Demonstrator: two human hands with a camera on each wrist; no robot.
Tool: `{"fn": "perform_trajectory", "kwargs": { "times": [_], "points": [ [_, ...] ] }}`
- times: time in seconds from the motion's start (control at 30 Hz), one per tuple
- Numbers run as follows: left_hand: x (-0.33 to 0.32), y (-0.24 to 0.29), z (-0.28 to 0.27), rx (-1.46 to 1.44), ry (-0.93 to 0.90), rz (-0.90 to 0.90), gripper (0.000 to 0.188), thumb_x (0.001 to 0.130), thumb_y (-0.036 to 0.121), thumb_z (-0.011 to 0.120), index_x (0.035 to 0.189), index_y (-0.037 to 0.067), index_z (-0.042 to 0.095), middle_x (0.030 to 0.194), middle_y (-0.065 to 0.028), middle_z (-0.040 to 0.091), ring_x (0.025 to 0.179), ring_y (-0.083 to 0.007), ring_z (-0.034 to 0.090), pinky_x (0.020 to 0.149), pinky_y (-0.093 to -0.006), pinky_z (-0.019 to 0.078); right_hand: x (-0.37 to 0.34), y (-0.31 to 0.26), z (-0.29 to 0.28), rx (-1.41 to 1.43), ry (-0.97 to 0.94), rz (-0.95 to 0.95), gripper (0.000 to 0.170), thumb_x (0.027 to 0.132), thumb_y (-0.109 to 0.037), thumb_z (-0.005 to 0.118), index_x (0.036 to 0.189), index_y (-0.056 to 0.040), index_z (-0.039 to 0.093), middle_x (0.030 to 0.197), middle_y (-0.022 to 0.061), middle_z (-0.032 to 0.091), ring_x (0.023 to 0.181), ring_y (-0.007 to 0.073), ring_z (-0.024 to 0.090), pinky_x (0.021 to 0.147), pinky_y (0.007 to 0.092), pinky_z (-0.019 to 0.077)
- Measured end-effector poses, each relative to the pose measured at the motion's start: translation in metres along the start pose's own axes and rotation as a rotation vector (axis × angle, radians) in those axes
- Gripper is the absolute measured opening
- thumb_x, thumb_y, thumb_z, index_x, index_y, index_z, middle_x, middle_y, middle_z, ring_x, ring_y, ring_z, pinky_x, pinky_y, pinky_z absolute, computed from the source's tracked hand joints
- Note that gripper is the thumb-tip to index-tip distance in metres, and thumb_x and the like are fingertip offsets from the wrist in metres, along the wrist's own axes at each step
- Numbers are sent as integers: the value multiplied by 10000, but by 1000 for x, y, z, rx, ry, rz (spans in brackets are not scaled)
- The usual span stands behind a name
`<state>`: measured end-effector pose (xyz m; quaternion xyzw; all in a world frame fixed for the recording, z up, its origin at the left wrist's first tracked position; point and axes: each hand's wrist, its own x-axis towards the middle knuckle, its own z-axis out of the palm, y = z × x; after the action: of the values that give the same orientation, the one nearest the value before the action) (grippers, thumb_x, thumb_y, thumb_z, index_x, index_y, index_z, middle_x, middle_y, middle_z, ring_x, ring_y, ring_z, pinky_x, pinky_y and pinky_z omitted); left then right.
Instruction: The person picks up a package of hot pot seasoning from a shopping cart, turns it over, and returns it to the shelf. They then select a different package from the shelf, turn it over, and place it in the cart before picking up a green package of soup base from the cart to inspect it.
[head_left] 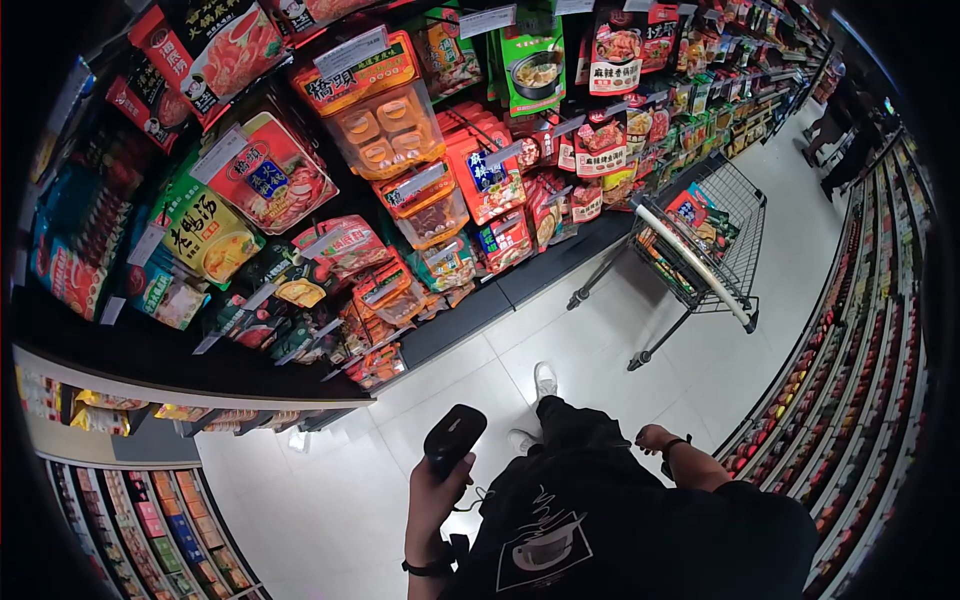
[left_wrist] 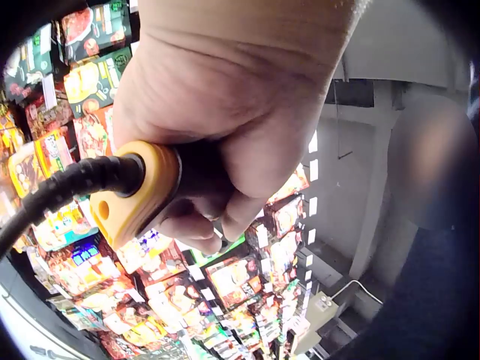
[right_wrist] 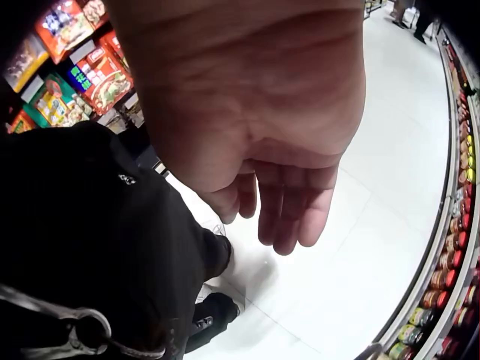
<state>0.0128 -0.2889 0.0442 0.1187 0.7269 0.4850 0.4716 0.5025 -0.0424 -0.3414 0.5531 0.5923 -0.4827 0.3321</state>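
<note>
My left hand (head_left: 437, 495) grips the handle of a black handheld barcode scanner (head_left: 455, 438), its broad head raised toward the hanging food packets. In the left wrist view, the fingers of the left hand (left_wrist: 225, 105) curl round the handle, and a black cable (left_wrist: 75, 182) leaves its yellow-edged end (left_wrist: 154, 180). Down by my right side, the right hand (head_left: 655, 440) holds nothing. The right wrist view shows the right hand (right_wrist: 262, 127) with loosely bent fingers hanging over the pale floor.
Hot-pot seasoning packets (head_left: 270, 175) hang in rows on the rack ahead. A shopping cart (head_left: 700, 250) with packets in it stands at the right. Shelves of jars (head_left: 800, 380) curve along the far right, and boxed goods (head_left: 160, 520) fill a lower-left shelf. People (head_left: 850, 140) stand farther down the aisle.
</note>
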Motion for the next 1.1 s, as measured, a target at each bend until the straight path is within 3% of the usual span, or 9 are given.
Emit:
{"fn": "perform_trajectory", "kwargs": {
  "times": [0.23, 0.43, 0.57, 0.67, 0.8, 0.93, 1.0, 1.1],
  "points": [
    [3, 14, 40, 60, -189, 111, 325, 950, 258, 832, 1093, -7, 711, 796, -16, 709, 692, -83, 658, 612, -248, 511, -40, 31, 24, 205, 130, -55, 363, 985, -207, 694, 1278, 7, 697, 1036, 134, 796, 834, 220, 782, 686, 352, 642],
    [7, 22, 85, 197, -302, 146, 328, 952, 287, 829, 1061, 1, 711, 754, -20, 703, 660, -84, 656, 580, -246, 494, -65, 38, 4, 343, 269, -125, 348, 972, -186, 669, 1267, -4, 695, 1007, 125, 796, 811, 200, 780, 653, 338, 613],
    [10, 28, 126, 217, -356, 106, 318, 954, 284, 825, 1062, 7, 716, 738, -13, 696, 659, -87, 660, 571, -246, 492, -74, 74, 3, 449, 351, -162, 325, 977, -179, 670, 1257, -16, 688, 976, 113, 791, 800, 192, 775, 630, 329, 593],
    [9, 37, 166, 244, -423, 212, 316, 955, 283, 824, 1073, 11, 716, 741, -8, 693, 665, -91, 662, 573, -246, 496, -79, 112, 14, 533, 350, -125, 308, 980, -168, 672, 1251, -23, 684, 970, 108, 789, 799, 188, 772, 632, 325, 590],
    [9, 45, 225, 400, -425, 95, 270, 943, 228, 831, 1083, 26, 718, 752, 0, 691, 662, -91, 655, 581, -249, 493, -86, 183, 40, 636, 268, -7, 294, 997, -171, 662, 1250, -23, 692, 982, 103, 787, 804, 189, 776, 618, 323, 600],
    [-4, 42, 290, 225, -434, 194, 219, 953, 183, 822, 1062, 28, 713, 731, 2, 684, 650, -70, 638, 575, -238, 480, -77, 268, 52, 678, 111, 79, 318, 992, -192, 653, 1273, -54, 708, 1080, 129, 784, 839, 248, 781, 643, 383, 624],
    [-10, 42, 324, 140, -441, 227, 163, 984, 124, 773, 1040, 5, 677, 757, -20, 669, 631, -99, 633, 586, -252, 501, -51, 323, 48, 754, -35, 91, 360, 1032, -303, 615, 1303, -80, 696, 1118, 117, 770, 882, 276, 772, 657, 425, 619],
    [-27, 48, 369, 90, -374, 259, 155, 992, 121, 759, 1041, 6, 668, 778, -26, 666, 634, -111, 635, 590, -262, 503, -48, 356, -2, 545, -31, 155, 380, 1052, -277, 579, 1348, -57, 671, 1185, 146, 771, 981, 259, 781, 700, 434, 657]
  ]
}}
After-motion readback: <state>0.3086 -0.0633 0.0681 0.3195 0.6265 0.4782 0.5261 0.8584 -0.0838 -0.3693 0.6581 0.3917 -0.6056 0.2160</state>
